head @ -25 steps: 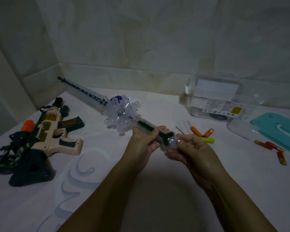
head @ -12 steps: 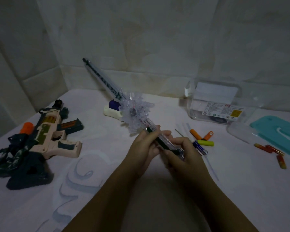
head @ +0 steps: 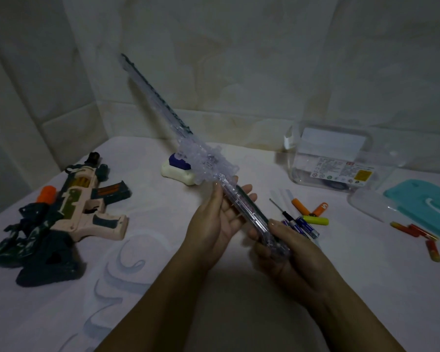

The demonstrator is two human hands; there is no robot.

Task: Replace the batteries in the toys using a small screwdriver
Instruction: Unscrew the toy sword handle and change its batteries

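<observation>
Two hands hold a clear toy sword (head: 205,162) above the desk (head: 366,275), blade tilted up and away to the left. Your right hand (head: 286,247) has a closed grip round the handle's end. Your left hand (head: 217,221) lies open beneath the handle, fingers straight. A small screwdriver (head: 281,210) and loose batteries (head: 304,226) lie on the desk just right of your hands.

Blurred guard of toy sword (head: 206,162)

Dim, murky light; a soft shadow pools beneath the right hand (head: 290,252), detail is grainy, and the walls (head: 264,59) bow near the edges.
</observation>
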